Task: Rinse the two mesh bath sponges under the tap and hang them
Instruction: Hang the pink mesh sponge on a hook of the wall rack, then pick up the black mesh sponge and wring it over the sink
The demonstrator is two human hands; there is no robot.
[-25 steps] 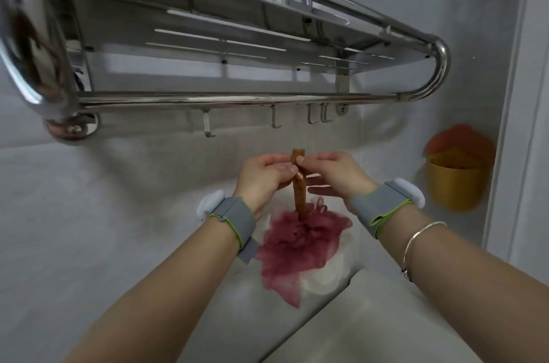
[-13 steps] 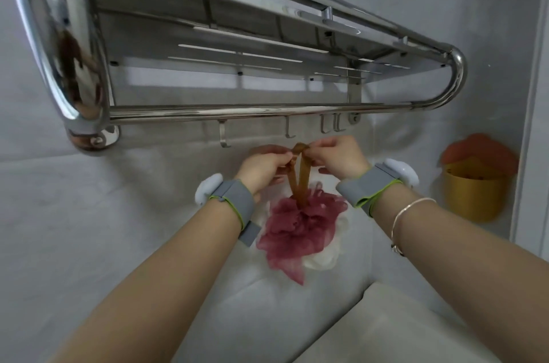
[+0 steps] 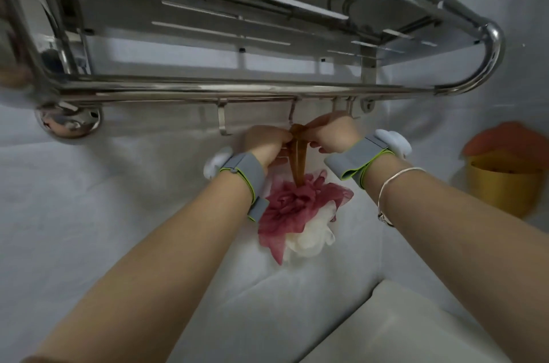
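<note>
Here, the left hand [image 3: 267, 144] and right hand [image 3: 331, 136] are each pinching the brown ribbon loop [image 3: 298, 151], spreading it just below a small steel hook [image 3: 292, 116]; the red-and-white mesh bath sponge [image 3: 292, 214] is dangling beneath that grip. Keeping the loop wide should help it catch the hook's tip.

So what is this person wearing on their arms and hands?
The forearms are bare, with no sleeves and no gloves. Each wrist carries a grey fabric strap edged in lime green, with a rounded white device on it: one by the left hand, one by the right hand. The right wrist also has a thin silver bracelet below the strap.
</note>
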